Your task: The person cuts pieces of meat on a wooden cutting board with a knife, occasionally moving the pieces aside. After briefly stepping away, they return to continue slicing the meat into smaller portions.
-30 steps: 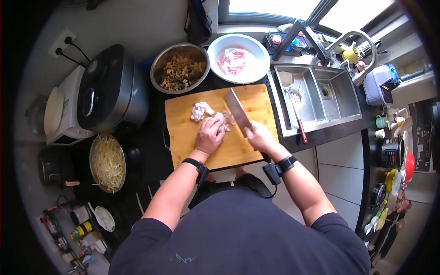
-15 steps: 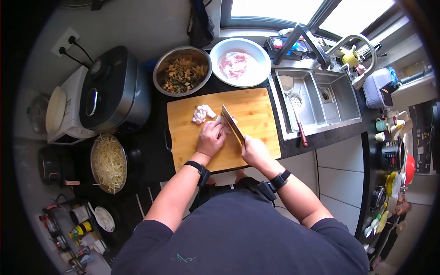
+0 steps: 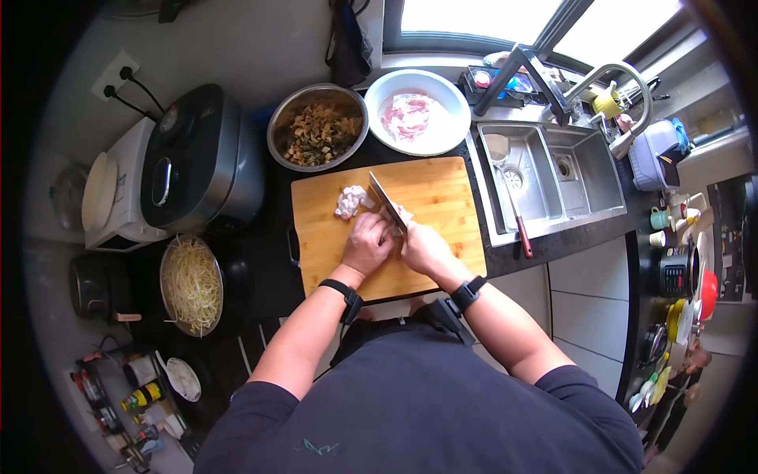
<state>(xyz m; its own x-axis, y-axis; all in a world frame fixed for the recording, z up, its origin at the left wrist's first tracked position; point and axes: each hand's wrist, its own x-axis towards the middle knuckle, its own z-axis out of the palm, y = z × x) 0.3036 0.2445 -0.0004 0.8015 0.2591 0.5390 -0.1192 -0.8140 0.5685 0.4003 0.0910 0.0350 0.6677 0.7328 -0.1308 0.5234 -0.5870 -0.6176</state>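
Observation:
My right hand (image 3: 430, 254) grips a kitchen knife (image 3: 384, 197), its blade slanting away to the upper left over the wooden cutting board (image 3: 444, 197). Beside the blade, my left hand (image 3: 368, 243) has its fingers curled down on a piece of pale raw meat (image 3: 405, 213). Part of that piece shows on the far side of the knife; the rest is hidden by the fingers and blade. A small heap of cut pale meat (image 3: 349, 202) lies on the board just beyond my left hand.
Behind the board stand a steel bowl (image 3: 272, 142) of chopped brownish food and a white basin (image 3: 454, 138) with raw meat. A double sink (image 3: 580, 213) with a red-handled utensil (image 3: 523, 237) is at right. Bean sprouts (image 3: 192, 284) and a dark cooker (image 3: 189, 158) are at left.
My right hand and the knife have shifted left, closer to my left hand, and the blade now sits beside its fingers. My left hand stays on the meat.

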